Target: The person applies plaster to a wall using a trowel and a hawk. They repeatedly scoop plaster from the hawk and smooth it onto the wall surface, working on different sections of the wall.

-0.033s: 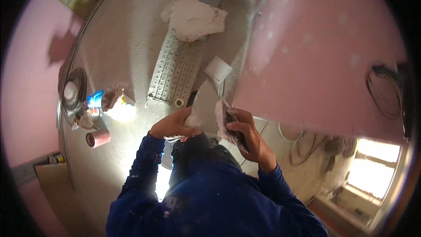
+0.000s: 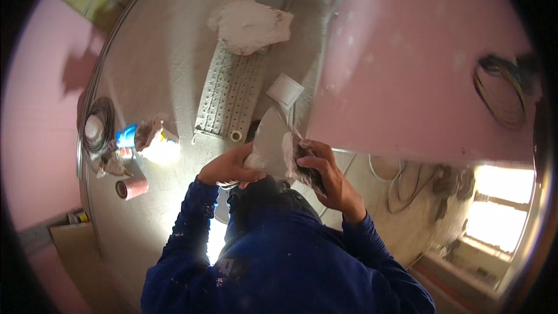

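Note:
My left hand point(image 2: 232, 166) is wrapped round the near left edge of a pale grey flat plate with a curved rim point(image 2: 272, 142). White plaster lies on that plate by my thumb. In my right hand point(image 2: 330, 174) is a dark, flat tool point(image 2: 307, 166), smeared with pinkish-white plaster along the side facing the plate. Its exact kind I cannot make out. Both things are held close together in front of my body, the tool's edge at the plate's right side; whether they touch I cannot tell.
Ahead on the floor lies a perforated metal plank point(image 2: 228, 93) with a plaster-covered sheet point(image 2: 250, 25) on its far end. A white square plate point(image 2: 285, 91) and a tape roll point(image 2: 236, 136) are beside it. At left are a bucket point(image 2: 158, 142), cable coil point(image 2: 99, 119) and red roll point(image 2: 132, 187). A pink wall point(image 2: 407, 81) rises at right.
The view has shifted slightly, so the floor items and wall sit a little differently. My hands keep the same hold on the plate and the tool.

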A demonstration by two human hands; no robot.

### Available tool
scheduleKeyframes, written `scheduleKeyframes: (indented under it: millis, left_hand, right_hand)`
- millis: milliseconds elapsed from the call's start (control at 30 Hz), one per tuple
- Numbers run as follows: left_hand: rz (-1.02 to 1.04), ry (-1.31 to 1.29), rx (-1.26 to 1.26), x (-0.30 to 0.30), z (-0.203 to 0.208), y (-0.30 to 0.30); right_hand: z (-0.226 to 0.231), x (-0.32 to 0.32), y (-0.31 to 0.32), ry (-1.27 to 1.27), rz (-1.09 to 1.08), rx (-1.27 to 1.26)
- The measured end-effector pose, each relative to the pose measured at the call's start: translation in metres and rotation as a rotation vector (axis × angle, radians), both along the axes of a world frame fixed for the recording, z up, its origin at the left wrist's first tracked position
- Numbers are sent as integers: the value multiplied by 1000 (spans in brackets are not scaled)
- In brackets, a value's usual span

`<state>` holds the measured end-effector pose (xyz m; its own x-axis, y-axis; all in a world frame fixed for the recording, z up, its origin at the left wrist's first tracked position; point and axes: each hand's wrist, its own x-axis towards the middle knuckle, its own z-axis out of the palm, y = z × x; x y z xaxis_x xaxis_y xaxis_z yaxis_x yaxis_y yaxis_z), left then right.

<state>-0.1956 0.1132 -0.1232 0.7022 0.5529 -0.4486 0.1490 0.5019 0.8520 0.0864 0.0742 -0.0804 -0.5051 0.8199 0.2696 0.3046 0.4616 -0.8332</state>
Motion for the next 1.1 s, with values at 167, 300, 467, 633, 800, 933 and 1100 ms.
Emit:
scheduleKeyframes:
  millis: [167, 300, 467, 633, 800, 933, 1100]
  left_hand:
    - [-108, 108, 59, 46, 34, -58]
    - [-163, 56, 52, 74, 52, -75]
    - [-283, 149, 194, 105, 72, -83]
    - [-473, 216, 287, 148, 56, -97]
    - [-471, 92, 214, 165, 43, -107]
    - [-412, 78, 184, 164, 48, -100]
    - [-626, 101, 192, 164, 49, -82]
  right_hand:
    - [-5, 40, -84, -73, -203, -87]
    - [-14, 75, -131, -149, -318, -137]
    - [-18, 81, -201, 478, -915, -471]
    - [-1, 59, -236, 685, -1037, -381]
    - [22, 67, -269, 211, -903, -299]
    - [-9, 102, -285, 112, -912, -566]
    - [-46, 117, -284, 1328, -1243, -686]
